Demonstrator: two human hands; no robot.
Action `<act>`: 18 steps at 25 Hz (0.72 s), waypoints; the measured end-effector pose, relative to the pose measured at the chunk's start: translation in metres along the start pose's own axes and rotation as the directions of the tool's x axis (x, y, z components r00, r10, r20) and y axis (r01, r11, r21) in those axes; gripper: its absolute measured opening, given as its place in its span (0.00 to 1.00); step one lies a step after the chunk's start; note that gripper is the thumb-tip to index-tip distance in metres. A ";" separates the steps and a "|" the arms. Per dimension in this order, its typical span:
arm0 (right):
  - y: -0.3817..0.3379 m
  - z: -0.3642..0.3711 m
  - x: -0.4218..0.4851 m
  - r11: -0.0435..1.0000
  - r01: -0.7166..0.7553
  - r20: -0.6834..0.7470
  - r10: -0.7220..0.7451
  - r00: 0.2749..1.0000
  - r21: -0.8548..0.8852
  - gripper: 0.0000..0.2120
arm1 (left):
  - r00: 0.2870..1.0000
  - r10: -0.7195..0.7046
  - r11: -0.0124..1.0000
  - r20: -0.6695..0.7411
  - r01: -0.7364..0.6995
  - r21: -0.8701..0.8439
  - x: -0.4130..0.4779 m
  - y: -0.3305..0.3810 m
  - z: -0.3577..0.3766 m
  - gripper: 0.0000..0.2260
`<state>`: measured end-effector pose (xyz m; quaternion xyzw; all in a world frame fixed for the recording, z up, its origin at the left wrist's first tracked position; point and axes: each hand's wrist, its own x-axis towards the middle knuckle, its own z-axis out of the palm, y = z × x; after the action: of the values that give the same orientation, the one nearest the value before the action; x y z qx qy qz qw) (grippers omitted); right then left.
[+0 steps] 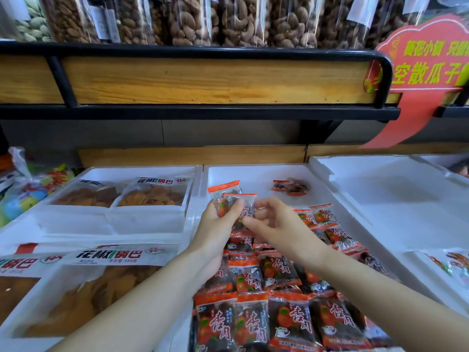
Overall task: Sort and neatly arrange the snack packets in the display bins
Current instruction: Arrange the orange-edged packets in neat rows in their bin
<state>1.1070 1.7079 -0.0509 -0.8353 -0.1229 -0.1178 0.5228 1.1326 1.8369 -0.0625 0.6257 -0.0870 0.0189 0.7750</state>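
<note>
My left hand (218, 219) grips a small stack of orange-and-black snack packets (232, 199) above the middle white foam bin (256, 174). My right hand (269, 219) is right beside it, fingers curled, thumb and fingertips pinching the edge of the same packets. Below both forearms, several matching packets (279, 313) lie in rows filling the near half of the bin. More packets (322, 217) lie to the right of my right hand. Two loose packets (291, 186) sit alone at the bin's far right corner.
The left bin (142, 219) holds large bags of brown crisps (121, 194). The right foam bin (396, 194) has a few packets at its near corner (454, 262). A wooden shelf with a black rail (203, 80) overhangs, with jars of nuts (228, 19) and a red sign (429, 69).
</note>
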 end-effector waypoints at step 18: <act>0.073 -0.067 0.018 0.906 -0.343 -0.105 0.327 0.939 -0.248 0.08 | 0.998 -0.042 0.990 0.043 0.035 0.139 0.018 -0.007 0.011 0.08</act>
<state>1.1437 1.6185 -0.0779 -0.9018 0.0550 -0.0666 0.4235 1.1500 1.8234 -0.0640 0.6796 -0.0913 -0.0046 0.7278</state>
